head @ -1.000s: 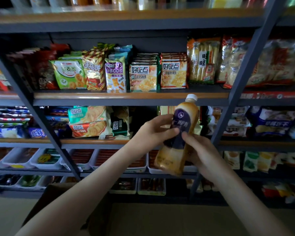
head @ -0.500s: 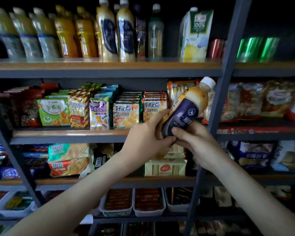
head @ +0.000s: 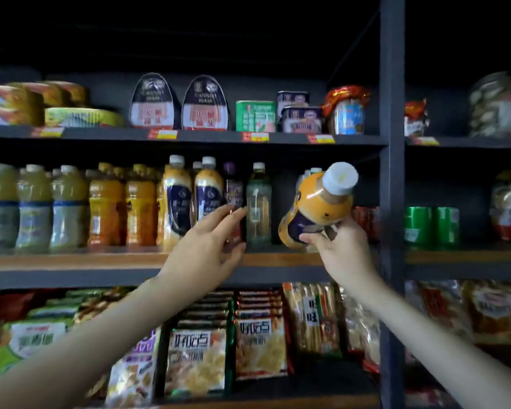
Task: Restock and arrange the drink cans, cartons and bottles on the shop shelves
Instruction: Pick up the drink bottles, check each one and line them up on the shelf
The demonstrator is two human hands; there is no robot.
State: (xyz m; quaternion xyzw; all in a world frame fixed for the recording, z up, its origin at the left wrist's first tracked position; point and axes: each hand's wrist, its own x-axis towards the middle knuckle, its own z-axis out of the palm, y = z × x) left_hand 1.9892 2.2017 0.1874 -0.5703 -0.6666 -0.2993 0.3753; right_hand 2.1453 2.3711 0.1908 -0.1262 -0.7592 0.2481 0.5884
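— Both hands were on the bottle half a second ago; which one has it now?

— Only my right hand (head: pixel 341 252). My left hand (head: pixel 207 246) has let go and gone forward, and my view has climbed from the snack shelf to the drinks shelf (head: pixel 71 258).

— How is the bottle held?

— My right fingers curl round the lower body of the milk-tea bottle (head: pixel 316 208), on its dark blue label. It tilts, white cap (head: pixel 340 178) up and to the right, in the air above the shelf board, just left of the dark upright post (head: pixel 391 172).

— And the left?

— Fingers straight and spread, holding nothing. The tips reach in front of the purple bottle (head: pixel 233 190), beside the pale green bottle (head: pixel 258 208); whether they touch either, I cannot tell.

— What stands behind?

— Two matching milk-tea bottles (head: pixel 176 202) just left of the purple one, then orange juice bottles (head: pixel 106 208). Green cans (head: pixel 431 227) sit past the post. Snack packets (head: pixel 198 358) fill the shelf below my arms; on the shelf above the drinks stand oval ham tins (head: pixel 154 101).
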